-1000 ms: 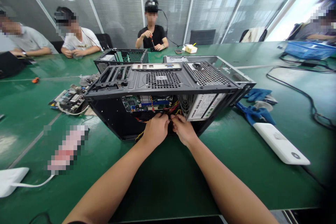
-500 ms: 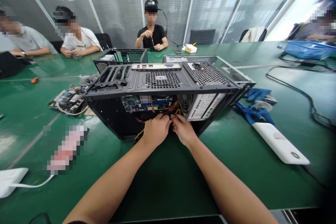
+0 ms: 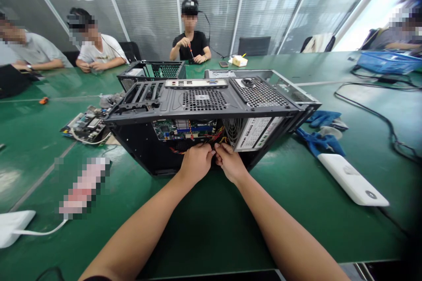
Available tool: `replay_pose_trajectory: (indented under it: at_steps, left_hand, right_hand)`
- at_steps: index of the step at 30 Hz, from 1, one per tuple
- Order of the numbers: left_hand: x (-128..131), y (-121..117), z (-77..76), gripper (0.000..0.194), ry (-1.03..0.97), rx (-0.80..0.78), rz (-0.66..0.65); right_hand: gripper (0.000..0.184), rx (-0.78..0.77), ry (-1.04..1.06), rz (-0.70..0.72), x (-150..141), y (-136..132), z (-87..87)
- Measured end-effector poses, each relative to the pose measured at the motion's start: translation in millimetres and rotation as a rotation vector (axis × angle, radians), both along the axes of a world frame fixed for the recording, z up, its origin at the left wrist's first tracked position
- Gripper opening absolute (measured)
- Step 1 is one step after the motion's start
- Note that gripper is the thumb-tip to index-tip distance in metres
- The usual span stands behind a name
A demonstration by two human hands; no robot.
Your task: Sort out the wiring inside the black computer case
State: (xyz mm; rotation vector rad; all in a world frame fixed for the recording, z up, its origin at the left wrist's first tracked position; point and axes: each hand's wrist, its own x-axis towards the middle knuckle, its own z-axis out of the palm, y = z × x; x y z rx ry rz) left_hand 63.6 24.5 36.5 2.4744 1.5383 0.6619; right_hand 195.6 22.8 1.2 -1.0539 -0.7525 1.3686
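Note:
A black computer case [image 3: 132,149] stands on the green table, its open side towards me. Inside it show a motherboard [image 3: 165,131] and, on the right, a power supply [image 3: 259,134] with a white label and a fan grille. Thin coloured cables [image 3: 221,135] run from beside the fan down to my fingers. My left hand [image 3: 195,162] is closed, thumb against the curled fingers, at the lower edge of the opening. Almost touching it, my right hand [image 3: 230,161] is closed in a pinch on the cables. My hands partly hide the cables between them.
Behind stand another case frame [image 3: 165,70] and a metal panel [image 3: 283,80]. A loose circuit board [image 3: 87,125] lies left; blue gloves [image 3: 325,142] and a white power bank [image 3: 352,180] lie right. Several people sit around the table; one across holds a screwdriver [image 3: 190,50].
The yellow-and-black cable that hung below my left wrist is out of sight, and the cables by my left fingers have shifted. My left hand has moved slightly; my right hand stays in place.

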Motion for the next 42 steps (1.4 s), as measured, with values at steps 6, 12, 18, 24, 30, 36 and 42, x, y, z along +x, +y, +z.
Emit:
replay_pose_trajectory:
  at_steps: [6, 12, 18, 24, 30, 36, 42]
  left_hand:
    - [0, -1, 2.2, 0.005, -0.059, -0.014, -0.004]
    - [3, -4, 6.2, 0.012, 0.003, -0.01, 0.015]
    - [5, -3, 4.0, 0.017, 0.0, -0.047, 0.03]
    - [3, 1, -0.1, 0.013, -0.03, -0.013, 0.004]
    - [8, -4, 7.3, 0.012, 0.025, -0.018, 0.032]
    - [10, -8, 10.6, 0.012, 0.105, -0.002, 0.07]
    - [9, -6, 7.5, 0.021, 0.198, 0.009, 0.056]
  right_hand:
    - [0.049, 0.01, -0.015, -0.002, 0, 0, -2.1]
    - [0.049, -0.003, 0.002, 0.004, 0, 0, -0.8]
    - [0.047, -0.002, 0.007, 0.011, 0, -1, 1.0]
    - [0.045, -0.03, 0.055, -0.062, -1, 3, -1.5]
    - [0.047, -0.022, 0.084, -0.069, 1, 3, 1.7]
    - [0.046, -0.018, 0.13, -0.079, 1, 2, 4.4]
    - [0.046, -0.007, 0.132, -0.09, 0, 2, 4.7]
